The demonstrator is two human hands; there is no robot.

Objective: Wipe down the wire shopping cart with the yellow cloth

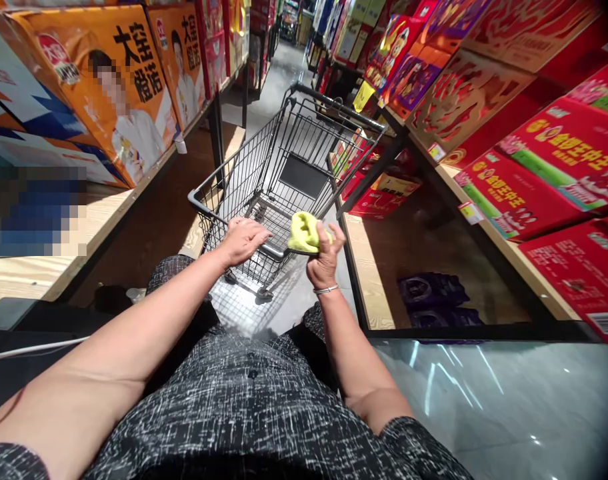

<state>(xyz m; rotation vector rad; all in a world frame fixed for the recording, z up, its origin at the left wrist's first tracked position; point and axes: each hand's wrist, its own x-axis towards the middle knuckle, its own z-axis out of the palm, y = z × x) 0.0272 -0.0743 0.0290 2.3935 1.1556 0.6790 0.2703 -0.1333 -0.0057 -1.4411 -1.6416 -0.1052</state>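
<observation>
A black wire shopping cart [284, 153] stands in front of me in a shop aisle, with nothing visible in its basket. My left hand [244, 239] rests curled over the cart's near rim, gripping it. My right hand [325, 257], with a thin bracelet at the wrist, is closed round a yellow-green cloth [304, 233] held against the same rim.
Wooden shelves line both sides. Orange boxes [119, 87] stand on the left shelf, red gift boxes [544, 160] on the right shelves, more red boxes [379, 193] low beside the cart. Dark packages [434, 293] lie under the right shelf. The glossy floor aisle [279, 73] runs ahead.
</observation>
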